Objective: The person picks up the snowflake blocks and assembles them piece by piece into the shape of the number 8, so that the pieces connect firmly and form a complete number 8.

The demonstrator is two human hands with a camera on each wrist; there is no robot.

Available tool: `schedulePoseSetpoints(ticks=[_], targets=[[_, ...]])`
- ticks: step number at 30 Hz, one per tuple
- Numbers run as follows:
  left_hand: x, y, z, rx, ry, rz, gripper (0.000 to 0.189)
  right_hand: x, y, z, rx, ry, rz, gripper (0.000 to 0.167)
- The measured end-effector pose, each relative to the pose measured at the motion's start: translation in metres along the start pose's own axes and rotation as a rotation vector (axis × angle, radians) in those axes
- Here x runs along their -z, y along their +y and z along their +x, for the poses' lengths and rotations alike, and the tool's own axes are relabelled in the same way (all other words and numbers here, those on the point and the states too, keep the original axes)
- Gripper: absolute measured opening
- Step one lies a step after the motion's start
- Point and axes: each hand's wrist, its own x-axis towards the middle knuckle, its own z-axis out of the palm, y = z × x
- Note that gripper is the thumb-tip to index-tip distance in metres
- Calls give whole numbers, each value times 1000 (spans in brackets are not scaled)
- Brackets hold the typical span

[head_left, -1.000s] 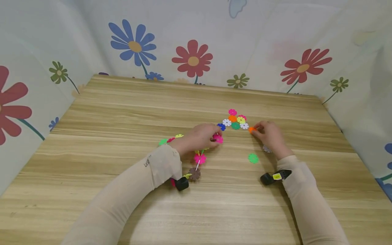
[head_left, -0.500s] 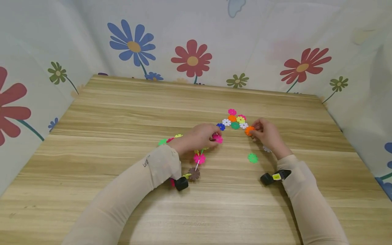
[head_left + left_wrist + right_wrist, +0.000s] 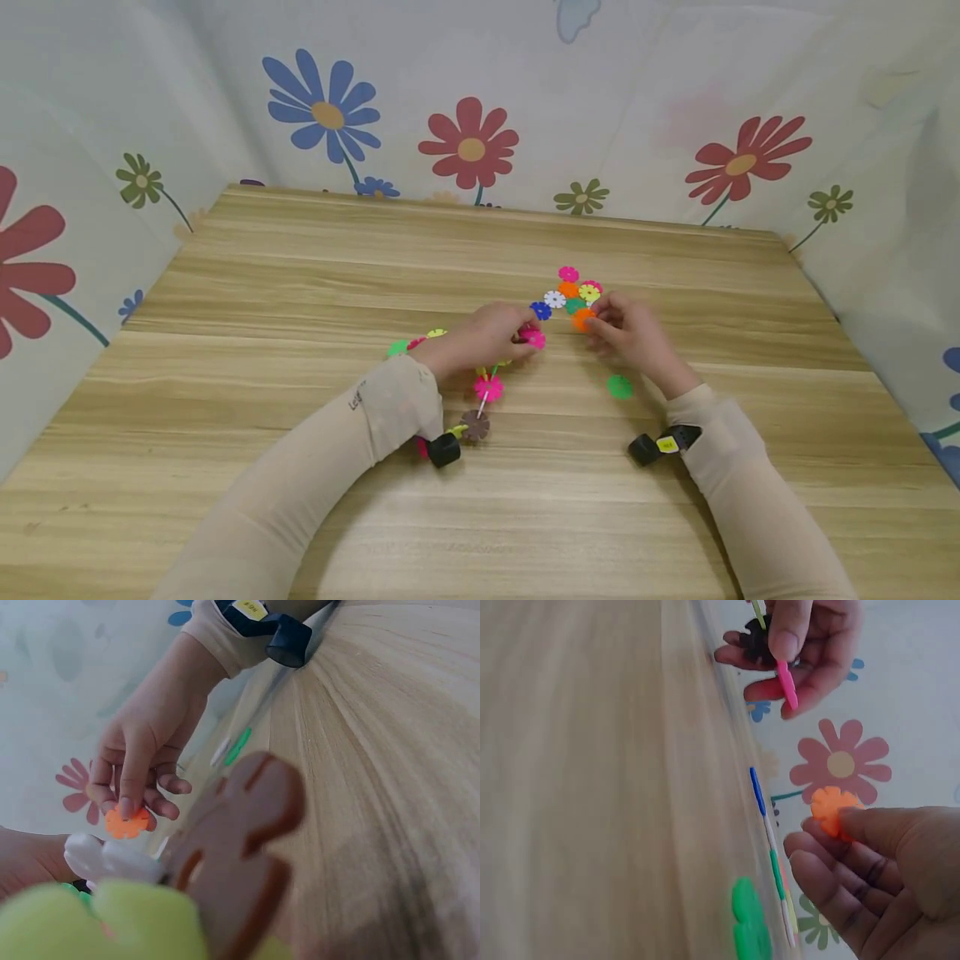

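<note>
Orange disc (image 3: 582, 320) pinched in my right fingers (image 3: 825, 892), above table (image 3: 570, 517); my left fingers (image 3: 769, 689) grip pink disc (image 3: 534, 339). Crooked join could pop 1 loose; hard push could part chain (image 3: 488, 389).

The orange disc (image 3: 582, 321) looks smooth plastic, the tabletop (image 3: 337, 258) satiny wood, the sleeves (image 3: 270, 500) matt cloth.

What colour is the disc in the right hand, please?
Orange; the disc shows best in the right wrist view.
</note>
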Motion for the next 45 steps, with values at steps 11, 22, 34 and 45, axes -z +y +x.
schedulePoseSetpoints(ticks=[11, 22, 34, 45], targets=[[1, 1, -1, -24, -9, -8, 42, -22, -13, -5, 177, -33, 38, 12], [2, 1, -5, -64, 3, -56, 40, -23, -9, -4, 164, -67, 188, 14], [2, 5, -7, -113, -7, -69, 41, -23, -7, -6, 250, -54, 217, 15], [-2, 5, 0, -59, 5, -97, 37, -22, -6, -3, 166, -33, 163, 22]])
